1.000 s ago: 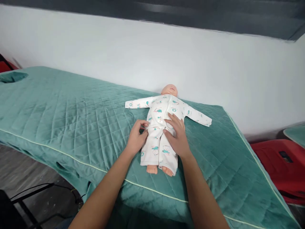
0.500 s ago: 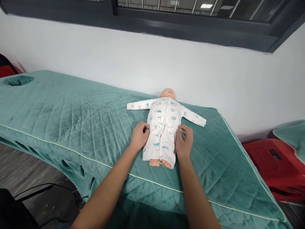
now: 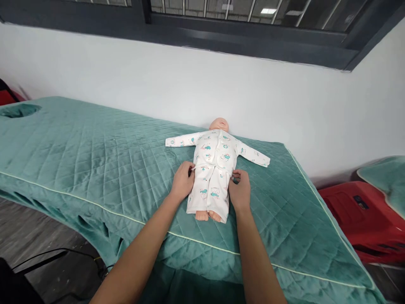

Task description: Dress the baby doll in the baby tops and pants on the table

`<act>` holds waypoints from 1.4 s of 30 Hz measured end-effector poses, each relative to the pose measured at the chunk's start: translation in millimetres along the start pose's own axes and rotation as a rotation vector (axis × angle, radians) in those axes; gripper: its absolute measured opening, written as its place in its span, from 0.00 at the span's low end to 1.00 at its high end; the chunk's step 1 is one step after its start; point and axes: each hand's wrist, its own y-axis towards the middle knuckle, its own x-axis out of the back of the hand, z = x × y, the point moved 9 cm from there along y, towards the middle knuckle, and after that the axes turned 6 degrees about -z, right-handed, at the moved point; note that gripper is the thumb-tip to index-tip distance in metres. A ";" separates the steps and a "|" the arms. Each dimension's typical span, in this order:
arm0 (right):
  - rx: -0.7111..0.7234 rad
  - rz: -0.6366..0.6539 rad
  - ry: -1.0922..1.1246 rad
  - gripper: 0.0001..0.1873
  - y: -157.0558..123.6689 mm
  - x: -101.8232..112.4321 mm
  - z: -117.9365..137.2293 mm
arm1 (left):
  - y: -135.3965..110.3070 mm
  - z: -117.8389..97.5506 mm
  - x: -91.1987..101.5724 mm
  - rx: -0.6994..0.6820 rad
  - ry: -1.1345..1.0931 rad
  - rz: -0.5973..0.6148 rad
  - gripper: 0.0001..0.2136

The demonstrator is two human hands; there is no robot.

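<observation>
Working at the waist of the dressed doll [image 3: 212, 162], left hand [image 3: 182, 181] and right hand [image 3: 240, 190] on either side, fingers curled in; can't tell if either pinches trousers [image 3: 204, 185]. Best: light, equal pull both sides, jacket [image 3: 207, 143] hem flat. Doll lies toward the table's [image 3: 95, 139] right end, head near far edge, feet short of front edge. Right edge is closer; more elbow room left.

What escapes us
We cannot see inside the white printed fabric sleeves [image 3: 182, 140] or tell whether our bare left hand [image 3: 182, 181] pinches cloth; the right edge crops the red plastic seat [image 3: 346, 206].
</observation>
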 end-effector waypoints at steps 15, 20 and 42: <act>0.009 0.292 0.113 0.08 -4.3 -2.2 -1.2 | 16.1 26.3 28.1 0.074 -0.029 -0.130 0.07; 0.098 0.136 -0.162 0.12 55.0 36.5 -34.0 | 64.4 59.8 46.6 0.071 0.367 -0.219 0.22; -0.034 0.135 -0.935 0.35 116.5 58.2 -81.1 | 131.3 106.1 47.6 0.189 0.692 -0.036 0.24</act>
